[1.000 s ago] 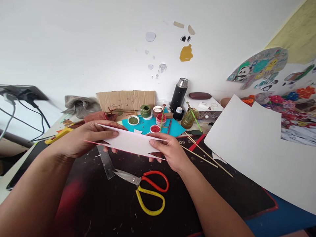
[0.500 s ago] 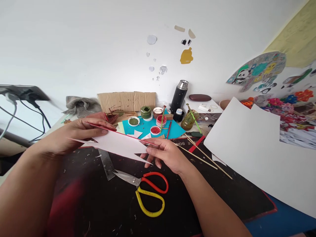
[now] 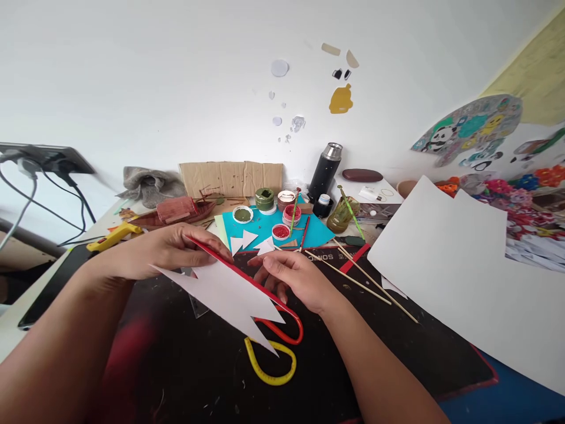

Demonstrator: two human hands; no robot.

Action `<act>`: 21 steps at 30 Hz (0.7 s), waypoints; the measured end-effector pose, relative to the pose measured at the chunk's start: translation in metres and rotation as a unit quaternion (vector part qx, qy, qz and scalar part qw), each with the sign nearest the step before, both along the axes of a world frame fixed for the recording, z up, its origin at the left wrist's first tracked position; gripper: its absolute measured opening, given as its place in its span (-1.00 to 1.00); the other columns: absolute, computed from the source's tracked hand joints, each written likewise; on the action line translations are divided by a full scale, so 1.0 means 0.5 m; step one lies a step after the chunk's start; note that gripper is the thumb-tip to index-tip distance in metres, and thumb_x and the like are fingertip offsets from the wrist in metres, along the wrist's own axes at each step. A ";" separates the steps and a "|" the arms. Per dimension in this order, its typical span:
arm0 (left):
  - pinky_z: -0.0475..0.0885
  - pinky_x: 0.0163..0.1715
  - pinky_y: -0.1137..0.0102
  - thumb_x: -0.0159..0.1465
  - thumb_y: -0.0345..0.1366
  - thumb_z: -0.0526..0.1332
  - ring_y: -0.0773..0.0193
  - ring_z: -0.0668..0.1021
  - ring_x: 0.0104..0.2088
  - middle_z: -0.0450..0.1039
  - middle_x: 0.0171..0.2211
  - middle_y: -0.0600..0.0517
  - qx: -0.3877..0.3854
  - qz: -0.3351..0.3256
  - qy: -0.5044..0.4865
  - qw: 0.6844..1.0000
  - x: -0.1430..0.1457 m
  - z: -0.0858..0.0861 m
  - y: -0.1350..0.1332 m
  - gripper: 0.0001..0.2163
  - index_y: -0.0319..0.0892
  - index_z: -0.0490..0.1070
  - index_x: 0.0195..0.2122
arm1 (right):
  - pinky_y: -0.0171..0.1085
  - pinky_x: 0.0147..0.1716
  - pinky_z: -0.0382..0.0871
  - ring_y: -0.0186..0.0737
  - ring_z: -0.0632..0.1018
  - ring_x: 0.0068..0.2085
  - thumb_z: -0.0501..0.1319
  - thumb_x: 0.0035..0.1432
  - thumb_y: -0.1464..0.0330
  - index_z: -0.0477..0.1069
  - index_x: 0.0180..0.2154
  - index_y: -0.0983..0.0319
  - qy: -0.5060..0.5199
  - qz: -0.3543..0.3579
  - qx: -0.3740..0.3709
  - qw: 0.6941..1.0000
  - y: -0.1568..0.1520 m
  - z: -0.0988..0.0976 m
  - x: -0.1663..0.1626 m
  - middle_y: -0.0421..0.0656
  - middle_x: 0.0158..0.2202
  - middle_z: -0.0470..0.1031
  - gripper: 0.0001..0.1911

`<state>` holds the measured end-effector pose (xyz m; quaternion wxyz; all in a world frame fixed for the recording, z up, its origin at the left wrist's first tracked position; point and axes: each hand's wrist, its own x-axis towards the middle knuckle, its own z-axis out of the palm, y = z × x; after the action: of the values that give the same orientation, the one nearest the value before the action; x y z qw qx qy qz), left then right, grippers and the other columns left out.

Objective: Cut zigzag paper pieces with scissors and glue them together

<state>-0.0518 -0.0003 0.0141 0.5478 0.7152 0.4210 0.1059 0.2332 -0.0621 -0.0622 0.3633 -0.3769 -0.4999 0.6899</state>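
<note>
One text legible: pale capitals (image 3: 325, 257) on the far part of the black mat (image 3: 313, 377), which read SONIC (print was small, so the middle letter was low confidence). A second, smaller pale mark (image 3: 344, 257) sat just right of the word, same line, same mat; it looked like a character or logo, too tiny to make out. That word was the only confident read.

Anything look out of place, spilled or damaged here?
No spill stands out. Loose white paper triangles lie on the blue sheet near open red paint, looking untidy. The black flask appears tilted, though lens distortion may explain it.
</note>
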 end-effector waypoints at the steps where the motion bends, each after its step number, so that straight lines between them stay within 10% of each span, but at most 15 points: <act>1: 0.60 -0.28 0.34 0.33 -0.03 0.38 0.02 0.70 -0.16 0.76 -0.12 -0.10 0.003 -0.009 -0.001 1.000 0.004 0.000 -0.001 -0.75 0.02 0.81 -0.13 | -0.39 -0.58 0.34 -0.27 0.57 -0.41 0.43 0.27 -0.16 0.72 -0.03 0.20 -0.012 0.006 0.003 1.000 -0.002 -0.001 -0.002 -0.09 -0.23 0.70 -0.42; 7: 0.60 -0.26 0.36 0.32 -0.08 0.39 0.05 0.71 -0.18 0.78 -0.15 -0.10 0.022 0.006 -0.012 1.000 0.006 -0.002 -0.001 -0.77 -0.01 0.81 -0.15 | -0.27 -0.22 0.48 -0.17 0.65 -0.21 0.46 0.25 -0.11 0.72 -0.12 0.18 -0.038 0.026 -0.007 0.999 -0.009 -0.011 -0.012 -0.15 -0.19 0.71 -0.50; 21: 0.64 -0.24 0.35 0.26 -0.17 0.46 0.06 0.74 -0.20 0.79 -0.20 -0.05 0.022 -0.014 -0.061 0.998 -0.001 -0.012 0.009 -0.83 -0.01 0.82 -0.18 | -0.31 -0.43 0.31 -0.27 0.51 -0.39 0.59 0.01 -0.13 0.65 -0.22 0.19 -0.040 0.029 -0.072 0.996 -0.013 -0.005 -0.021 -0.20 -0.33 0.62 -0.43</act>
<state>-0.0521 0.0043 0.0080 0.5580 0.7252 0.3743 0.1503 0.2227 -0.0685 -0.0646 0.2951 -0.4147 -0.4741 0.7185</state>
